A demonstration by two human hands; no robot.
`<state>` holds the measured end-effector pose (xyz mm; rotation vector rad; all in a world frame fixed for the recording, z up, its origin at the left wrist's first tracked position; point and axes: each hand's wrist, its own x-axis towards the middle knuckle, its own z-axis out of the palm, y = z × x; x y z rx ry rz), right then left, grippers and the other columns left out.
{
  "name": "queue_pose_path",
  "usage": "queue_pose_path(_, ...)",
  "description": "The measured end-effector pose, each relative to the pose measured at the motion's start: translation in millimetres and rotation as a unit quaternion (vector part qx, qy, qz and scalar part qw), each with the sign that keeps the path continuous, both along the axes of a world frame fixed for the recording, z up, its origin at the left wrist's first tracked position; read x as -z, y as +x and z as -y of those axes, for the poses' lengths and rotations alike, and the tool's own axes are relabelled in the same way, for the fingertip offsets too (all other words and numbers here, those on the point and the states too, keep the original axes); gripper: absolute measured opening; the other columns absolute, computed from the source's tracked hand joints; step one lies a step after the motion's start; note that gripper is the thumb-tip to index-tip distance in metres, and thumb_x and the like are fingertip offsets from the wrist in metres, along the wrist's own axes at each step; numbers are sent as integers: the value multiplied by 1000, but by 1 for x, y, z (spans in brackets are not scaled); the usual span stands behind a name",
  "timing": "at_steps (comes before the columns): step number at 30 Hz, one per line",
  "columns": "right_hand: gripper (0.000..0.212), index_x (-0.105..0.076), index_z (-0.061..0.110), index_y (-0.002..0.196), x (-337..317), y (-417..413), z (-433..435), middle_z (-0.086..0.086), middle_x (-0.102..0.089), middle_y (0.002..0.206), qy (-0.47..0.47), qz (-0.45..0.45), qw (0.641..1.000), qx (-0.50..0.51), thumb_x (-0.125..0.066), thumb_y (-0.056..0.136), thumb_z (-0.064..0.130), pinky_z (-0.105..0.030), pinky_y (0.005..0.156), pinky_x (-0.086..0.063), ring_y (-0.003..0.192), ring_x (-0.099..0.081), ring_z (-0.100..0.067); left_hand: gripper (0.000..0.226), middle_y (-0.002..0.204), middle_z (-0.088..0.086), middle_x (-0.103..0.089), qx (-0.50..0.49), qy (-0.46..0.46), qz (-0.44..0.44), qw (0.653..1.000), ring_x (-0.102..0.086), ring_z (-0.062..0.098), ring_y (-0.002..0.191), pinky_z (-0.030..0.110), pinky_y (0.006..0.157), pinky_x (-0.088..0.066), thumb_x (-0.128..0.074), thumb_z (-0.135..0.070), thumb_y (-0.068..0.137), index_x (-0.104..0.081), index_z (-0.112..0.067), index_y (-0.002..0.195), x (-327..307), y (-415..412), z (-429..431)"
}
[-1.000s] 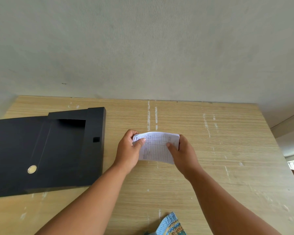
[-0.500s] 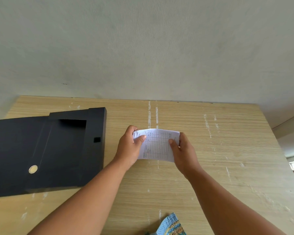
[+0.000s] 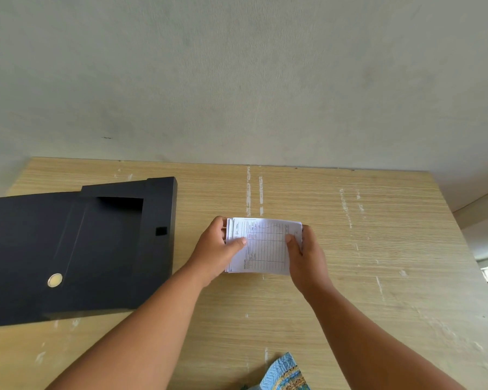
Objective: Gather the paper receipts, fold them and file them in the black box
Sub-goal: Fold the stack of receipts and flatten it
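A small stack of white paper receipts [image 3: 265, 246] with printed grid lines stands on its lower edge on the wooden table [image 3: 378, 249], tilted toward me. My left hand [image 3: 216, 249] grips its left side, thumb on the front. My right hand [image 3: 304, 253] grips its right side, thumb on the front as well. The black box [image 3: 76, 249] lies to the left of my hands, flat on the table, with its lid flap spread open and a round metal snap on it.
A grey wall rises right behind the table's far edge. A blue patterned cloth [image 3: 282, 374] shows at the near edge between my forearms. The table's right edge drops off toward the floor at the far right.
The stack has been squared up and lowered onto the table on its bottom edge. Both hands stay on its sides, slightly lower than before.
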<state>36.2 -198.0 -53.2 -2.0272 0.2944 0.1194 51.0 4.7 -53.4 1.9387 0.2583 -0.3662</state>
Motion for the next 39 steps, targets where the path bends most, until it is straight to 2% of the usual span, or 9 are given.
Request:
queue_pose_path(5, 7, -52, 20, 106, -5, 8, 1, 9, -62, 85, -11, 1, 1000, -19, -46, 107, 22, -29, 57, -49, 74, -59, -9, 34, 118, 1, -71, -7, 7, 22, 1000, -69, 14, 104, 33, 84, -59, -67, -14, 96, -51, -21, 124, 3, 2, -1)
queue_pose_path(9, 7, -51, 22, 104, -5, 8, -4, 10, -61, 82, -21, 11, 1000, -6, -45, 107, 22, -33, 57, -49, 70, -58, -9, 31, 111, 3, -70, -2, 66, 50, 997, -69, 20, 96, 41, 76, -60, -62, -21, 100, -46, -20, 127, 3, 3, 6)
queue_pose_path(16, 5, -49, 23, 106, -3, 4, -3, 11, -61, 85, -18, 7, 1000, -9, -44, 107, 22, -23, 51, -45, 72, -59, -6, 31, 101, 8, -69, 23, 92, 61, 994, -67, 29, 81, 36, 62, -54, -57, -22, 102, -43, -23, 129, 0, 4, 5)
queue_pose_path(18, 5, -49, 22, 105, -3, 5, -7, 11, -60, 85, -22, 16, 1000, -3, -45, 107, 21, -17, 49, -42, 72, -59, -7, 27, 95, 5, -68, 0, 101, 73, 992, -66, 24, 76, 39, 61, -54, -57, -22, 102, -44, -22, 126, 2, 3, 8)
queue_pose_path(22, 4, -53, 21, 104, -3, 3, -16, 13, -60, 84, -7, 23, 999, 22, -50, 105, 19, -11, 52, -42, 73, -57, -2, 18, 98, -1, -64, -82, 110, 85, 987, -57, 6, 79, 24, 59, -43, -57, -17, 101, -50, -16, 118, 8, -1, 20)
queue_pose_path(28, 9, -56, 21, 105, 5, -7, -31, 9, -65, 88, 86, -29, 992, 86, -59, 99, 16, -22, 63, -44, 78, -61, -11, 26, 108, 5, -66, -185, 2, 31, 982, -64, 19, 88, 29, 71, -46, -60, -20, 99, -49, -14, 122, 13, -8, 39)
queue_pose_path(32, 14, -52, 27, 111, 3, -13, -39, 9, -64, 104, 197, -50, 972, 114, -58, 101, 34, -25, 79, -46, 93, -61, -5, 42, 105, -2, -68, -206, -127, 41, 969, -66, 12, 96, 25, 80, -48, -71, -38, 89, -51, -14, 115, 14, -13, 48)
queue_pose_path(36, 44, -58, 19, 123, -2, -7, -42, 7, -65, 114, 222, -53, 960, 161, -43, 103, 55, -23, 79, -44, 107, -60, -9, 39, 95, -6, -62, -249, -129, 57, 958, -59, 7, 86, 24, 75, -44, -60, -51, 96, -55, -14, 106, 9, -10, 54)
queue_pose_path(39, 44, -62, 19, 118, -2, -2, -42, 6, -66, 109, 220, -62, 955, 187, -41, 103, 54, -29, 83, -44, 104, -61, -12, 42, 89, -5, -59, -283, -102, 48, 952, -56, 9, 81, 25, 69, -42, -56, -51, 97, -56, -9, 104, 8, -6, 56)
